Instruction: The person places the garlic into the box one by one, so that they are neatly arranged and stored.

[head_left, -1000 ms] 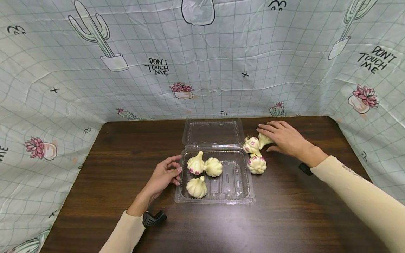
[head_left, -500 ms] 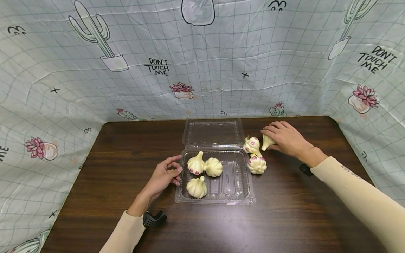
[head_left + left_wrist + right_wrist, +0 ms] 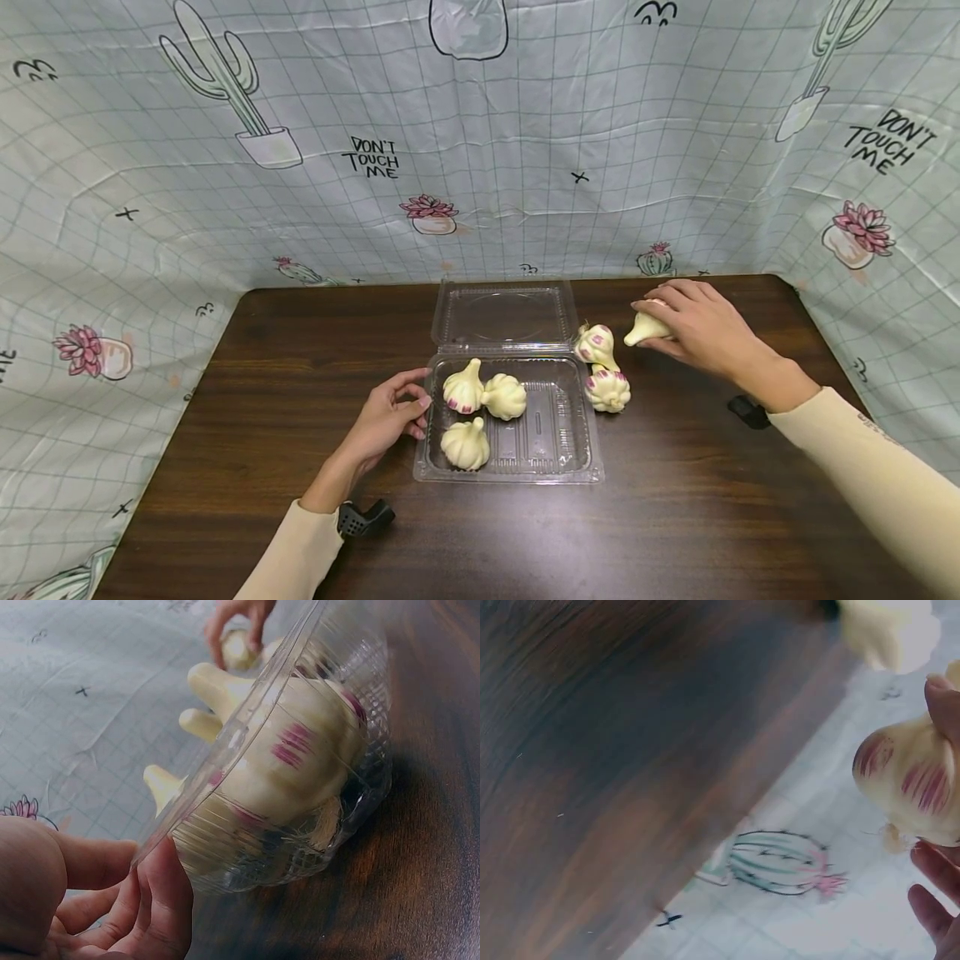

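Observation:
A clear plastic clamshell box (image 3: pixel 510 477) lies with its lid (image 3: pixel 502 317) folded back. Three garlic bulbs sit in its left part: one at the back left (image 3: pixel 462 390), one beside it (image 3: pixel 505 397) and one in front (image 3: pixel 465 445). My left hand (image 3: pixel 386 415) pinches the box's left rim between thumb and fingers, plain in the left wrist view. To the right of the box, my right hand (image 3: pixel 701 325) grips a garlic bulb (image 3: pixel 904 776) with purple streaks, its stem pointing left in the head view.
Two more garlic bulbs, one behind (image 3: pixel 596 343) and one in front (image 3: pixel 608 391), lie against the box's right side. The dark wooden table (image 3: pixel 300 333) ends at a patterned curtain (image 3: pixel 502 208) along the back and sides.
My right hand has closed round the garlic bulb and moved it right, away from the other two, turning its stem leftward. My left hand stays at the box rim.

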`<state>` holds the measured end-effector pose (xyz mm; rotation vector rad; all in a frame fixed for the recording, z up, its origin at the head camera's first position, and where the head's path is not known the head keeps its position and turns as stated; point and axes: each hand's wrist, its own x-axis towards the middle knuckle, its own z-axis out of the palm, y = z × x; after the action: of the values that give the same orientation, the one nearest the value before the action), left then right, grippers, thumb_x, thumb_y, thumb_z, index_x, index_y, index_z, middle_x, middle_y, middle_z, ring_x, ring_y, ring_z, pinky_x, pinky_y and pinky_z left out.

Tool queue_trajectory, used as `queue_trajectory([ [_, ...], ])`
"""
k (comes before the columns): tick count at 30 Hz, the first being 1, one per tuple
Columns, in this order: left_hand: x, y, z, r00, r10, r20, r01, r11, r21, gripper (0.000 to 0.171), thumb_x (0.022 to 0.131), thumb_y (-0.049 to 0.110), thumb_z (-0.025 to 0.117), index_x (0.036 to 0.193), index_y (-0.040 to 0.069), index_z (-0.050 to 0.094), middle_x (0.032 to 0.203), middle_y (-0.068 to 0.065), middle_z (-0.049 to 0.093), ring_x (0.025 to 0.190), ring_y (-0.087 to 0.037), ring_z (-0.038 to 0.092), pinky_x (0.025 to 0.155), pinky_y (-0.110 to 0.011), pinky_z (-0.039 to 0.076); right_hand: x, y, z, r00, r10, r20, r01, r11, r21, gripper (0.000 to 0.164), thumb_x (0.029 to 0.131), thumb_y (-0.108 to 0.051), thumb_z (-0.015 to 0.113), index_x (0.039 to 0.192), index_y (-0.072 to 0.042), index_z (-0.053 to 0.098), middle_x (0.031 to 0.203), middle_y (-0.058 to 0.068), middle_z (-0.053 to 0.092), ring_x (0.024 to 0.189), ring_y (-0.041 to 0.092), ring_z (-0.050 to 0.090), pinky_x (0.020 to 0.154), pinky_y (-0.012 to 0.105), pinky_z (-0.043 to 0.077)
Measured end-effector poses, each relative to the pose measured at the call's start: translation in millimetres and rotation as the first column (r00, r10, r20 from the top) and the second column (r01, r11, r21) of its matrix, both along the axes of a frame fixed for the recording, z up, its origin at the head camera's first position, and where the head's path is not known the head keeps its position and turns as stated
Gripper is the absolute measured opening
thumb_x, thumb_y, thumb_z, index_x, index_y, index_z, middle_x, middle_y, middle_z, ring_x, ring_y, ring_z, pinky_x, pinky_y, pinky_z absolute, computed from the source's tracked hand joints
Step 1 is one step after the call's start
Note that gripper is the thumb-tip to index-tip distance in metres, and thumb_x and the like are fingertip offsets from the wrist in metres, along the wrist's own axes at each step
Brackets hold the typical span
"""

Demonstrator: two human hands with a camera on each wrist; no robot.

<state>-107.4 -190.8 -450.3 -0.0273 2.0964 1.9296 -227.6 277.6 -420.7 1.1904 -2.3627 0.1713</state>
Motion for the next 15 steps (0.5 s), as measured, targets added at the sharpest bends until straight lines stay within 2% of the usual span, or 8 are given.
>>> queue_trajectory([
  [1, -0.1, -0.2, -0.1, 1.000, 0.000, 0.001, 0.000, 1.000, 0.000, 0.050, 0.106, -0.006, 0.055, 0.154, -0.011, 0.041, 0.102, -0.006, 0.056, 0.070, -0.009, 0.059, 0.059, -0.021, 0.058, 2.4, -1.7, 2.1, 1.000, 0.000, -0.001, 0.000, 1.000, -0.009, 0.076, 0.108, -0.067, 0.030, 0.125, -0.005, 0.070, 0.114, 0.017, 0.069, 0.110, 0.046, 0.059, 0.093, 0.063, 0.049],
  [2, -0.1, -0.3, -0.2, 1.000, -0.001, 0.002, 0.001, 1.000, 0.001, 0.050, 0.106, -0.006, 0.055, 0.154, -0.011, 0.041, 0.102, -0.006, 0.056, 0.070, -0.009, 0.059, 0.059, -0.021, 0.058, 5.0, -3.5, 4.3, 1.000, 0.003, -0.001, -0.003, 1.000, -0.017, 0.076, 0.108, -0.068, 0.029, 0.124, -0.006, 0.070, 0.114, 0.017, 0.069, 0.109, 0.046, 0.059, 0.092, 0.063, 0.049],
  [8, -0.6, -0.2, 0.1, 1.000, -0.005, 0.001, 0.005, 1.000, 0.000, 0.050, 0.107, -0.005, 0.055, 0.154, -0.011, 0.041, 0.101, -0.006, 0.056, 0.069, -0.009, 0.058, 0.059, -0.021, 0.058, 21.7, -18.6, 17.5, 0.999, 0.037, 0.005, -0.037, 0.998, -0.052, 0.069, 0.110, -0.064, 0.033, 0.124, -0.008, 0.072, 0.115, 0.018, 0.069, 0.110, 0.046, 0.060, 0.090, 0.063, 0.051],
  [15, -0.9, -0.3, 0.6, 1.000, -0.008, -0.002, 0.008, 1.000, 0.003, 0.049, 0.107, -0.005, 0.055, 0.154, -0.011, 0.041, 0.101, -0.005, 0.056, 0.070, -0.009, 0.059, 0.060, -0.021, 0.058, 39.1, -43.7, 26.8, 0.993, 0.117, 0.015, -0.116, 0.989, -0.092, 0.063, 0.111, -0.060, 0.037, 0.124, -0.011, 0.074, 0.118, 0.017, 0.069, 0.111, 0.045, 0.060, 0.091, 0.062, 0.051],
])
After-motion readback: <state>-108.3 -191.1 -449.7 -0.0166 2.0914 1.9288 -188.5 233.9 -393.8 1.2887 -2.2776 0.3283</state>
